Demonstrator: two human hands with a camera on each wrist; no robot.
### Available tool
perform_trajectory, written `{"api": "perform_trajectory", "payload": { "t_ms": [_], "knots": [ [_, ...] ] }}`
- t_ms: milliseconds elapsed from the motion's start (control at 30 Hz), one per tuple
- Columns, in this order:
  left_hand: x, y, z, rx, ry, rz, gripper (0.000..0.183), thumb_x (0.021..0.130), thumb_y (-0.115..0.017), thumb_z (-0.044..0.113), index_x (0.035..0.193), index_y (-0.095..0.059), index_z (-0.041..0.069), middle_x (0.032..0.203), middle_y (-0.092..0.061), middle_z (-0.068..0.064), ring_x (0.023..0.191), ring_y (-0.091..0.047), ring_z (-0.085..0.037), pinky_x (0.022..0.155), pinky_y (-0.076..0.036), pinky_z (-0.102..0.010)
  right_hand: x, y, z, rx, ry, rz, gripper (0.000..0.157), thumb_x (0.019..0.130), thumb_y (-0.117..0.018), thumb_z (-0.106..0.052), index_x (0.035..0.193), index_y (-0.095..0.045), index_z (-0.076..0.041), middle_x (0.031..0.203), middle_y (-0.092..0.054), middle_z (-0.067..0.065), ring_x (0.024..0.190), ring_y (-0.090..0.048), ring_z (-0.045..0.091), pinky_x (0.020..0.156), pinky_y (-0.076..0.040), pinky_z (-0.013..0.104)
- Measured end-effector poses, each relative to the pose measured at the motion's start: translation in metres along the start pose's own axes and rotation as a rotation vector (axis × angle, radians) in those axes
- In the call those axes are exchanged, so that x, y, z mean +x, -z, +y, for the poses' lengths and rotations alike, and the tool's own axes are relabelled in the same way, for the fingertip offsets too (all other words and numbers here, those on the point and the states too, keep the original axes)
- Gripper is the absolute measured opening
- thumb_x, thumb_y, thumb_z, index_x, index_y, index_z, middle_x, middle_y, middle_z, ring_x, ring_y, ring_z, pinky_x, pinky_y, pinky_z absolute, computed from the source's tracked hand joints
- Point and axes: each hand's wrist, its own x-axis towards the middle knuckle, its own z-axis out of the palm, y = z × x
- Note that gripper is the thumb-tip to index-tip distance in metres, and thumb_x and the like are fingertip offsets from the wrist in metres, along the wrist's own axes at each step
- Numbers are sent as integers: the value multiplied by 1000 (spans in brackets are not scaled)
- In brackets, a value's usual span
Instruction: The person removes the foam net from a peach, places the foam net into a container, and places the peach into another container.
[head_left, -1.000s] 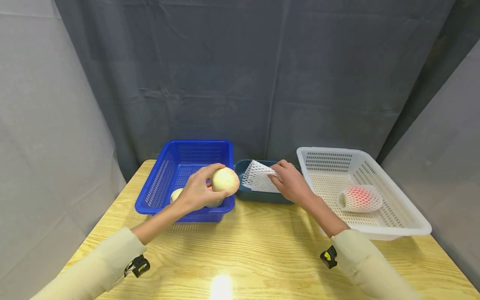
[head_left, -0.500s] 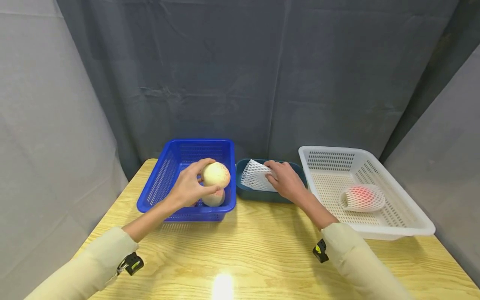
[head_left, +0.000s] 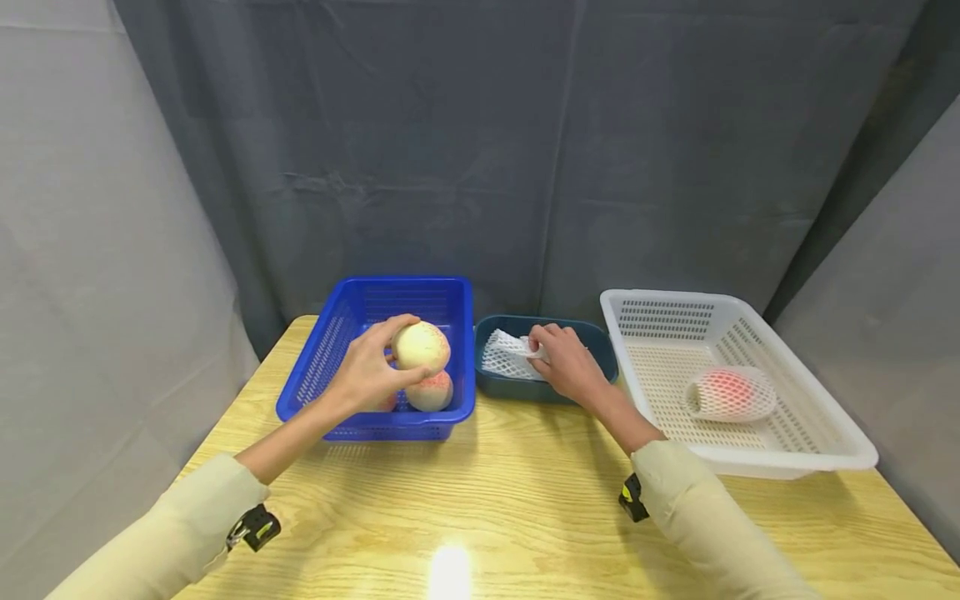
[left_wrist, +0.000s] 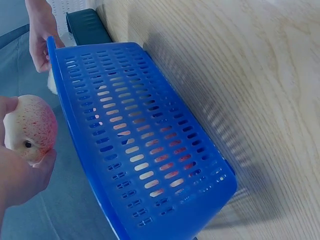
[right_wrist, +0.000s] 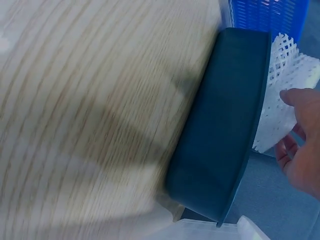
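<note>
Above the blue basket [head_left: 408,419], my left hand [head_left: 367,371] grips a pale peach [head_left: 422,347] with a pinkish blush, thumb below and fingers over the top. The left wrist view shows the dark stem hollow of this peach [left_wrist: 31,132]. Another peach [head_left: 429,393] lies beneath it in the basket, with more seen through the slots. My right hand [head_left: 566,362] pinches a white foam net sleeve [head_left: 508,357] at the dark teal bin [head_left: 525,388]. Seen from the right wrist, the thumb lies on the net [right_wrist: 280,102] and the fingertips are beneath.
On the right stands a white slotted basket [head_left: 795,461] holding a peach in a foam net [head_left: 731,395]. All three containers sit along the back of the wooden table [head_left: 480,500]. A dark grey curtain [head_left: 450,167] hangs right behind them.
My left hand has carried the peach left, from the basket's right edge to over its inside. The foam net in my right hand has sunk lower into the teal bin and looks flatter.
</note>
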Motion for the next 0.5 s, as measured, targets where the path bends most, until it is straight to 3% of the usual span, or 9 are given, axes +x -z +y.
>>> {"api": "perform_trajectory", "payload": {
  "t_ms": [100, 267, 433, 500],
  "knots": [
    [0, 0, 0, -1, 7, -7, 66, 76, -87, 17, 134, -58, 11, 129, -58, -17, 111, -58, -34, 83, -57, -39, -2, -2, 0, -6, 10, -14, 11, 94, -72, -14, 101, -64, -12, 113, -57, 15, 91, -46, 32, 67, -40, 42],
    [0, 1, -1, 9, 10, -4, 66, 75, -87, 17, 134, -58, 11, 128, -58, -18, 111, -58, -34, 83, -57, -40, -2, -5, -1, -77, -10, -38, 18, 96, -69, -18, 112, -76, -11, 108, -53, 16, 89, -45, 32, 70, -40, 41],
    [-1, 3, -4, 23, 9, 7, 65, 75, -87, 18, 133, -58, 11, 125, -59, -17, 109, -58, -33, 83, -57, -43, 0, -5, -2, -94, -60, -78, 28, 100, -62, -19, 125, -71, -8, 110, -56, 17, 87, -48, 32, 68, -43, 41],
    [-2, 4, -5, 28, 11, 9, 65, 75, -87, 18, 133, -58, 11, 125, -59, -17, 109, -58, -32, 84, -57, -43, 0, -6, -2, -54, -92, -117, 34, 102, -57, -19, 133, -65, -6, 116, -57, 19, 94, -52, 35, 74, -46, 45]
  ]
}}
